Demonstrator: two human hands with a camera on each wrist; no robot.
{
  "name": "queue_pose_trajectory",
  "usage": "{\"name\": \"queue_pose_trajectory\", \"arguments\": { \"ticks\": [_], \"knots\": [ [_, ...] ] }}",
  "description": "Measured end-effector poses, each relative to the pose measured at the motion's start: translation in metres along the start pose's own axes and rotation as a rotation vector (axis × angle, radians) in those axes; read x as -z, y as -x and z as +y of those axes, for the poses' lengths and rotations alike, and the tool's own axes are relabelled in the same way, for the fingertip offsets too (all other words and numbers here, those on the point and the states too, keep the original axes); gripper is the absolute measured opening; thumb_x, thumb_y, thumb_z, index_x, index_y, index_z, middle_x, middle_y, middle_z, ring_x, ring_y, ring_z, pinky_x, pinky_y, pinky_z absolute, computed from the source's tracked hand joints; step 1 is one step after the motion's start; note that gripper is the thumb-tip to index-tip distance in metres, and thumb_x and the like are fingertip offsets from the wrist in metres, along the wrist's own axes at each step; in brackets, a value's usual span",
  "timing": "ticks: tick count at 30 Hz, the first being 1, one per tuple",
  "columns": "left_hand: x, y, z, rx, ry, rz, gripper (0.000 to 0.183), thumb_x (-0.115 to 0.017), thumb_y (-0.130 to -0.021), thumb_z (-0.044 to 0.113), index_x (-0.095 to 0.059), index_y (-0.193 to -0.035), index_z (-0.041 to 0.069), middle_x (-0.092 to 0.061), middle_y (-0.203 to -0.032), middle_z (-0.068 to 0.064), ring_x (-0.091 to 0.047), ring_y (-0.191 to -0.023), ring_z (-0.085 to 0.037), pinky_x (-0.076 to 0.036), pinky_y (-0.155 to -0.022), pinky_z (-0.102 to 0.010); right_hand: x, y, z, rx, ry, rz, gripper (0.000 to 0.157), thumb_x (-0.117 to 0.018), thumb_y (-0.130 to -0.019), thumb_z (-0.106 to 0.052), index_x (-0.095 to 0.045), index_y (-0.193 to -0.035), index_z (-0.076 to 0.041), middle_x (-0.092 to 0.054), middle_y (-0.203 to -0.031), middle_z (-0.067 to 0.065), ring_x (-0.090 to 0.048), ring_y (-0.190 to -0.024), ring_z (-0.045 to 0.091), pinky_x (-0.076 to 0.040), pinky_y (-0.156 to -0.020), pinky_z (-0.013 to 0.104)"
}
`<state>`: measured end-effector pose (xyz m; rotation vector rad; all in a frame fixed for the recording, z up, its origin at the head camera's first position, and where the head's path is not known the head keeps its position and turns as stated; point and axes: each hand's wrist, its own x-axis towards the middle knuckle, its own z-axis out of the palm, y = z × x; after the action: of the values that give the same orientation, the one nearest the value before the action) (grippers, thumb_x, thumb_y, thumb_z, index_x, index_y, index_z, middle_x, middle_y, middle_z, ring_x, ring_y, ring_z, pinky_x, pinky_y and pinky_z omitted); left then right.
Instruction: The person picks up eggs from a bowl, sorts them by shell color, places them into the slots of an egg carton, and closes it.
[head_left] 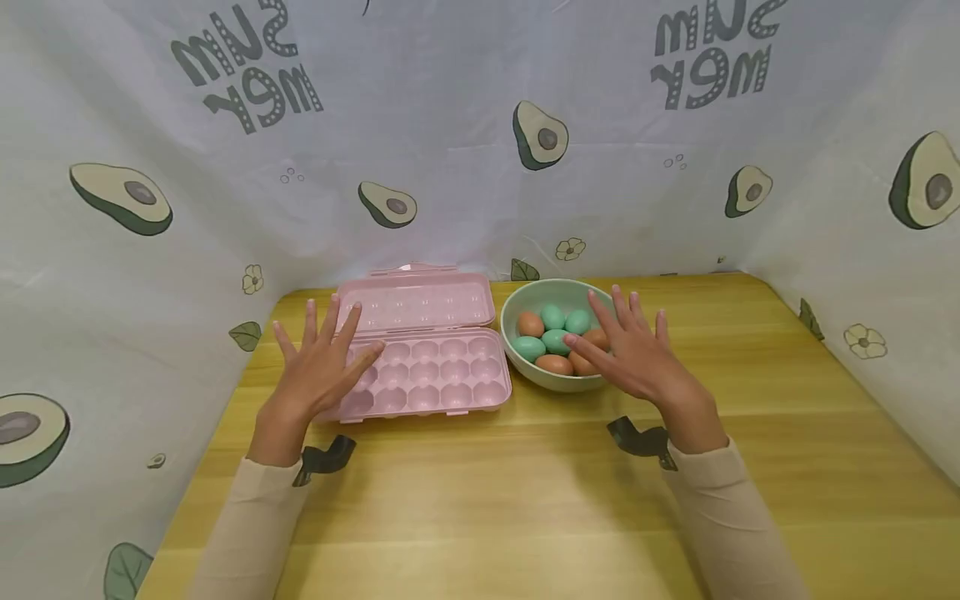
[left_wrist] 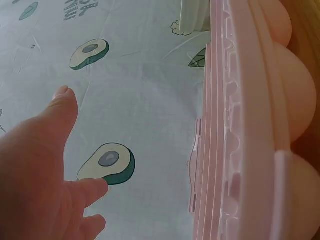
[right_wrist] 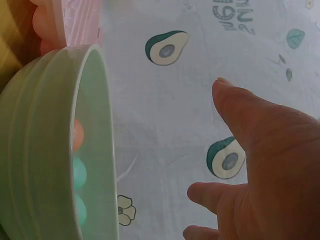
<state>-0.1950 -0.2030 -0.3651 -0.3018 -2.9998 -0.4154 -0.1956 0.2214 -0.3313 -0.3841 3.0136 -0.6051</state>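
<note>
Avocado-print cloth (head_left: 450, 100): hung along the far side and both flanks, probably to screen off the background.
Wooden table (head_left: 480, 500): carried everything on its far half, the carton left, the bowl right, likely so that each lay within reach of one hand.
Pink egg carton (head_left: 425, 373): lay at far left, its lid (head_left: 420, 302) folded back to the far side, which left the cups facing up; those in sight were empty.
Green bowl (head_left: 555, 382): stood upright just right of the carton, its raised wall presumably keeping its contents from rolling.
Left hand (head_left: 318, 371): hovered above the carton's left end, palm down, fingers spread wide, holding nothing.
Right hand (head_left: 637, 354): mirrored it over the bowl's right side, fingers splayed and slanting far-left, gripping nothing.
Eggs: brown ones (head_left: 554, 364) and green ones (head_left: 529, 347) sat mixed inside the bowl; the right hand partly hid some.
</note>
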Motion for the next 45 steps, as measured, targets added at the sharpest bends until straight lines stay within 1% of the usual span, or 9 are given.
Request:
{"name": "queue_pose_trajectory", "arguments": {
  "ticks": [7,13,20,24,28,32,35,39,45],
  "knots": [
    [0.003,0.0,-0.017,0.02,0.055,-0.007,0.083,-0.027,-0.095,0.067,-0.009,-0.156,0.014,0.007,-0.16,-0.018,0.015,-0.144,-0.039,0.018,-0.1,-0.072,0.002,-0.006,0.004,0.076,-0.05,-0.005,0.08,-0.039,-0.096,-0.06,-0.009,-0.157,-0.016,0.003,-0.16,0.018,0.008,-0.144,0.042,0.01,-0.107,0.067],
    [-0.002,0.005,-0.033,0.026,0.099,-0.023,0.082,-0.028,-0.096,0.064,-0.009,-0.156,0.011,0.006,-0.16,-0.02,0.01,-0.145,-0.04,0.011,-0.103,-0.072,0.001,-0.013,0.003,0.141,-0.101,-0.027,0.075,-0.042,-0.098,-0.055,-0.016,-0.156,-0.014,-0.007,-0.16,0.018,-0.003,-0.146,0.04,0.002,-0.108,0.068],
    [-0.013,0.014,-0.048,-0.002,0.242,0.02,0.076,-0.033,-0.1,0.055,-0.009,-0.156,0.01,-0.001,-0.16,-0.02,0.001,-0.146,-0.04,-0.001,-0.109,-0.068,0.001,-0.023,0.006,0.168,-0.142,-0.097,0.074,-0.042,-0.098,-0.054,-0.018,-0.155,-0.013,-0.009,-0.16,0.018,-0.005,-0.146,0.037,-0.003,-0.111,0.064],
    [-0.019,0.018,-0.054,-0.021,0.327,0.049,0.072,-0.035,-0.101,0.048,-0.009,-0.156,0.009,-0.002,-0.16,-0.019,-0.002,-0.146,-0.039,-0.007,-0.11,-0.065,0.001,-0.025,0.009,0.144,-0.184,-0.141,0.075,-0.043,-0.097,-0.056,-0.019,-0.155,-0.016,-0.013,-0.159,0.018,-0.011,-0.145,0.04,-0.012,-0.11,0.065],
    [-0.024,0.022,-0.061,-0.012,0.388,0.042,0.07,-0.035,-0.102,0.045,-0.008,-0.156,0.009,-0.001,-0.16,-0.018,-0.004,-0.145,-0.04,-0.009,-0.11,-0.066,-0.001,-0.025,0.01,0.137,-0.238,-0.138,0.075,-0.049,-0.095,-0.056,-0.026,-0.154,-0.017,-0.029,-0.154,0.018,-0.026,-0.139,0.043,-0.026,-0.106,0.063],
    [-0.032,0.025,-0.069,-0.004,0.47,0.028,0.07,-0.037,-0.102,0.042,-0.01,-0.155,0.006,-0.001,-0.161,-0.018,-0.004,-0.146,-0.039,-0.009,-0.112,-0.063,-0.005,-0.027,0.012,0.155,-0.253,-0.107,0.072,-0.053,-0.094,-0.054,-0.034,-0.151,-0.014,-0.041,-0.147,0.019,-0.035,-0.134,0.041,-0.032,-0.104,0.059],
    [-0.039,0.026,-0.074,-0.006,0.523,0.02,0.071,-0.041,-0.102,0.039,-0.01,-0.155,0.005,-0.003,-0.16,-0.019,-0.005,-0.146,-0.039,-0.008,-0.113,-0.06,-0.006,-0.029,0.013,0.174,-0.253,-0.092,0.069,-0.056,-0.094,-0.05,-0.037,-0.149,-0.012,-0.045,-0.144,0.019,-0.039,-0.132,0.04,-0.034,-0.103,0.058],
    [-0.047,0.029,-0.078,0.003,0.573,0.026,0.074,-0.047,-0.1,0.037,-0.008,-0.156,0.008,-0.007,-0.16,-0.018,-0.007,-0.146,-0.038,-0.009,-0.113,-0.059,-0.009,-0.032,0.014,0.225,-0.265,-0.093,0.065,-0.059,-0.094,-0.041,-0.041,-0.147,-0.007,-0.049,-0.14,0.02,-0.048,-0.121,0.038,-0.038,-0.099,0.055],
    [-0.054,0.034,-0.082,0.032,0.639,0.021,0.082,-0.057,-0.095,0.033,-0.006,-0.156,0.014,-0.008,-0.161,-0.014,-0.009,-0.145,-0.038,-0.01,-0.113,-0.06,-0.016,-0.037,0.016,0.285,-0.325,-0.119,0.06,-0.064,-0.093,-0.032,-0.047,-0.14,0.0,-0.049,-0.14,0.022,-0.049,-0.124,0.04,-0.041,-0.099,0.056]
  ]
}}
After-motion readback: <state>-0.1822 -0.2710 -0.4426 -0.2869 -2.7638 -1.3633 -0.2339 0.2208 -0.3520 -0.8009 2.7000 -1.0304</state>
